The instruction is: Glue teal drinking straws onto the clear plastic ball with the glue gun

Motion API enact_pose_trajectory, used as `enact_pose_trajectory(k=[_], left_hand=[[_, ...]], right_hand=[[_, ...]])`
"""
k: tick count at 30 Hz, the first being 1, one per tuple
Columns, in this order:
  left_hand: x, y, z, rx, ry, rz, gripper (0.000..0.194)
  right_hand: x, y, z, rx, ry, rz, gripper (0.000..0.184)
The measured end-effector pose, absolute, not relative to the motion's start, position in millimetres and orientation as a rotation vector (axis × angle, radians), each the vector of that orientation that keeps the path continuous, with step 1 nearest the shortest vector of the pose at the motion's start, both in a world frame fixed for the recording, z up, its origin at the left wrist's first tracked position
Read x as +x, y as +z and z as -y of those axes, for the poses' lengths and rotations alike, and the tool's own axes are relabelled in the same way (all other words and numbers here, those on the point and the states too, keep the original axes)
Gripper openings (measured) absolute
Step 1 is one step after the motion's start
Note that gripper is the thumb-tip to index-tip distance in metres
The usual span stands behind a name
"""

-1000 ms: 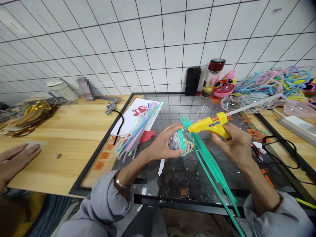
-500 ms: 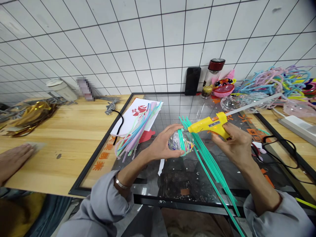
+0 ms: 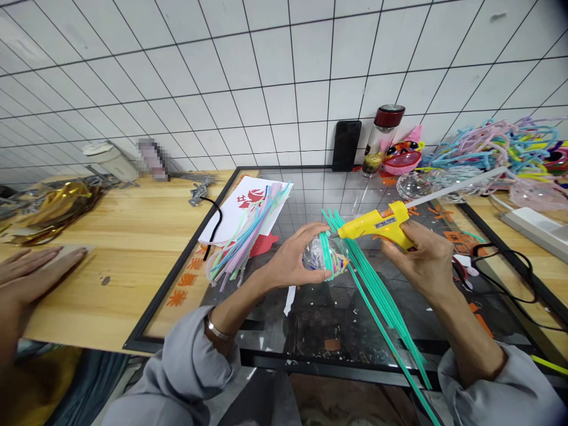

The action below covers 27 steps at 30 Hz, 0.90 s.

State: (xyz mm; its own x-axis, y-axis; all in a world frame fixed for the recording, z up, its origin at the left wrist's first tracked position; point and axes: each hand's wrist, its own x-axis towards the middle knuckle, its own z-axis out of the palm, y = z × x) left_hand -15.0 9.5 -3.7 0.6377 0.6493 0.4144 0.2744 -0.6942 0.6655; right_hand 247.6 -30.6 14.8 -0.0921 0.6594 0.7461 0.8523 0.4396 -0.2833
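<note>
The person's left hand (image 3: 290, 258) cups a clear ball (image 3: 338, 258) in curved fingers; the right hand (image 3: 426, 253) grips a yellow glue gun (image 3: 375, 223) pointing at the ball's green band (image 3: 326, 253).

Left hand (image 3: 290, 258): curled around a clear ball (image 3: 338, 255) banded in green
Right hand (image 3: 423, 251): gripping a yellow glue gun (image 3: 370, 224) pointed at the ball
Green stems (image 3: 384, 289): passing beneath the gun
Phone (image 3: 347, 146): leaning against tiled wall (image 3: 266, 71)

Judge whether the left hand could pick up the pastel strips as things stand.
Probably not: the left hand is occupied holding the green-banded clear ball, though the pastel strips lie close by, uncovered.
</note>
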Motion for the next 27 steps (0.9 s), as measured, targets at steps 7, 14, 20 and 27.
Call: enact_pose_trajectory(k=[7,14,20,27], left_hand=[[-15.0,-3.9,-9.6,2.295,0.886,-0.716,0.075],[-15.1,-5.0,-9.8,2.304,0.879,-0.727,0.075],[-14.9,-4.4,-9.6,2.301,0.882,-0.728,0.075],[-14.4,-4.4,-10.4,2.293,0.878,-0.729,0.075]], right_hand=[[247.9,14.9,30.4,-1.302,-0.283,1.823,0.031],[248.5,15.3,30.3,-1.295,-0.281,1.832,0.029],[250.2,14.4,29.1,-1.233,-0.362,1.858,0.029],[250.7,13.3,28.3,-1.243,-0.381,1.859,0.029]])
